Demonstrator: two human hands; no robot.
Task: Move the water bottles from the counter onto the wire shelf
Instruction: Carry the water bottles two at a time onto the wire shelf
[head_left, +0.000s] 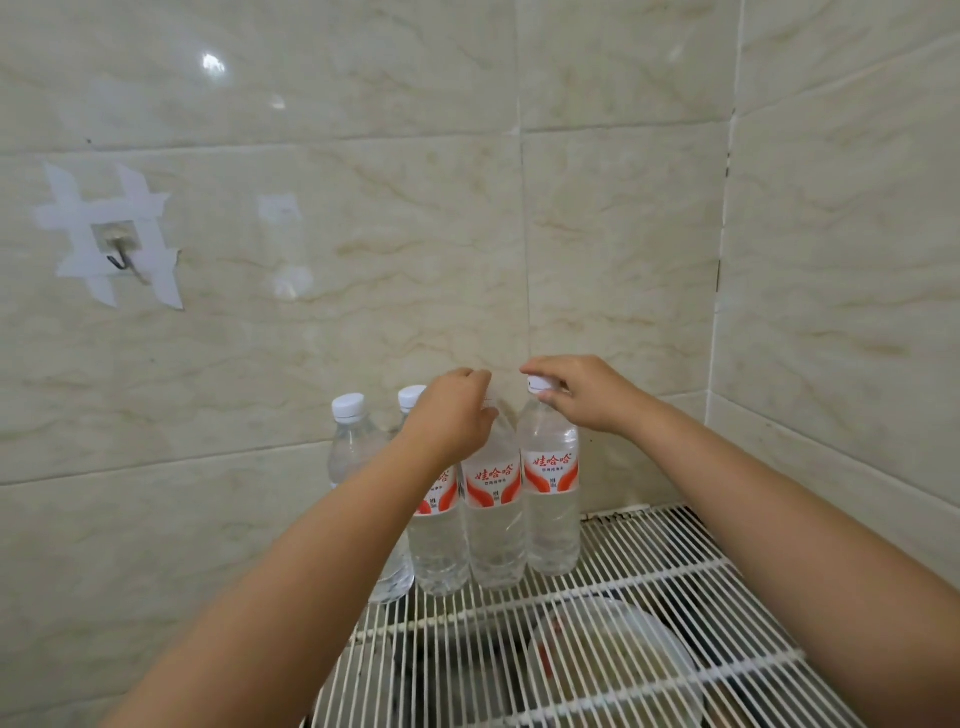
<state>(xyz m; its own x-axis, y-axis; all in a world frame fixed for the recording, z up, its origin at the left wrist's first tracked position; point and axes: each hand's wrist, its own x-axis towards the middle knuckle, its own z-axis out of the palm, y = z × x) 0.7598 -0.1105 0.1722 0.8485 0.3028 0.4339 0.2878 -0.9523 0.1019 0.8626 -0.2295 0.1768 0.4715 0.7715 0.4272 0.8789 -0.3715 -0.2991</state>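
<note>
White caps and clear plastic: four water bottles stand in a row at the back of the wire shelf, against the tiled wall

From the left, a taped wall hook; then the first bottle and second bottle, both standing free; the left hand curls over the third bottle at its neck, and the right hand pinches the fourth bottle by its cap, probably to steady both upright on the thin wires, packed side by side to save room
</note>
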